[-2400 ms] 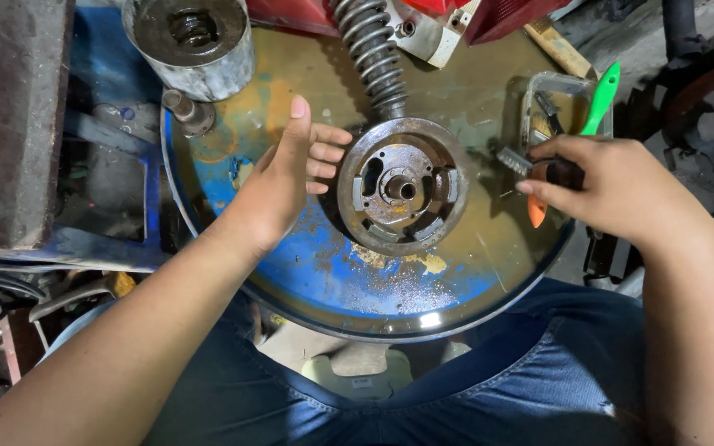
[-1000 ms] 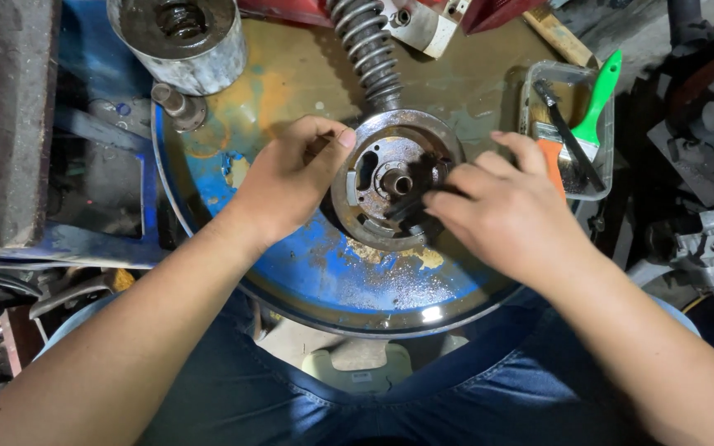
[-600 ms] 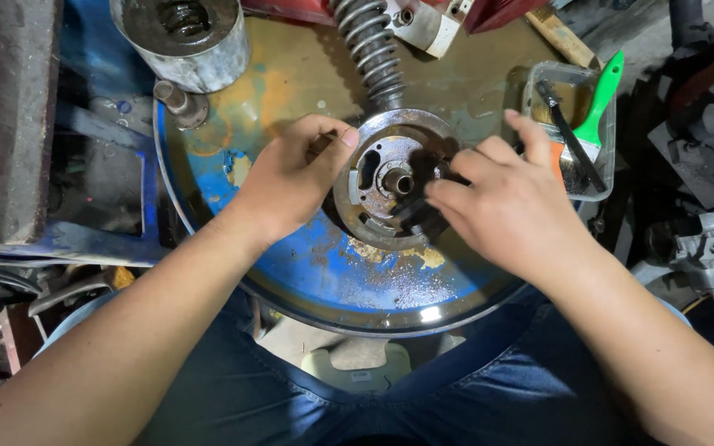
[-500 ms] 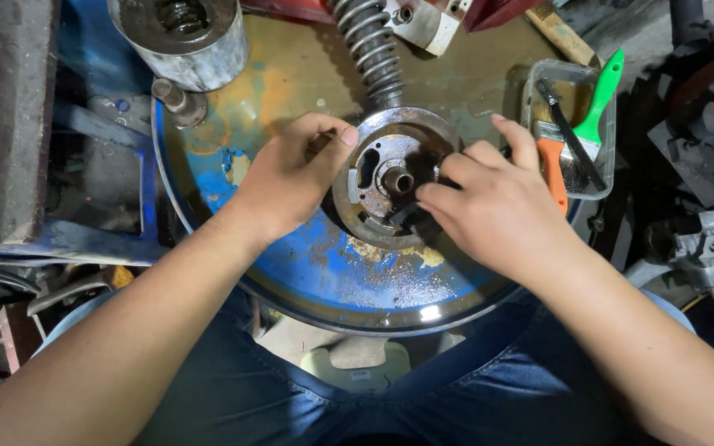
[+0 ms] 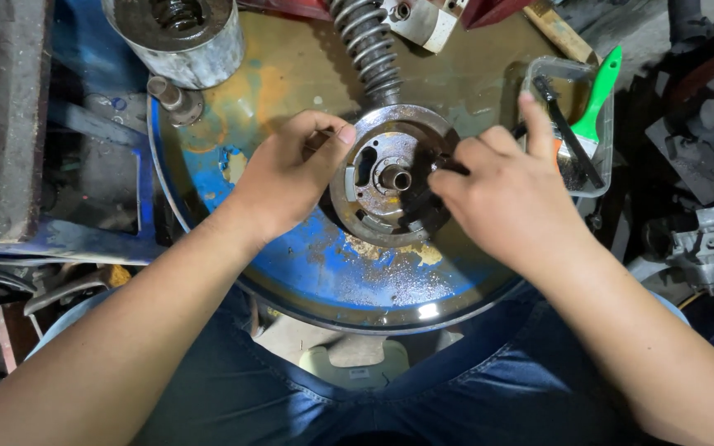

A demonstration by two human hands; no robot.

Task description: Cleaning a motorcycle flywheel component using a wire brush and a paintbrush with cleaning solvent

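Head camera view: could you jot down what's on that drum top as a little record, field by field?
Surface: round blue and yellow oily drum top
Centre piece: round grey metal disc with slots and a hub
Left hand: grips the disc's left rim
Right hand: fingertips pinch at the disc's right side; what they hold is hidden
Behind: grey coil spring, grey metal cylinder
Right: clear plastic tub with green-handled brush

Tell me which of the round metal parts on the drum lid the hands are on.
The flat slotted disc at the lid's centre, gripped by the left hand and touched by the right hand. The tall cylinder at top left stands untouched.
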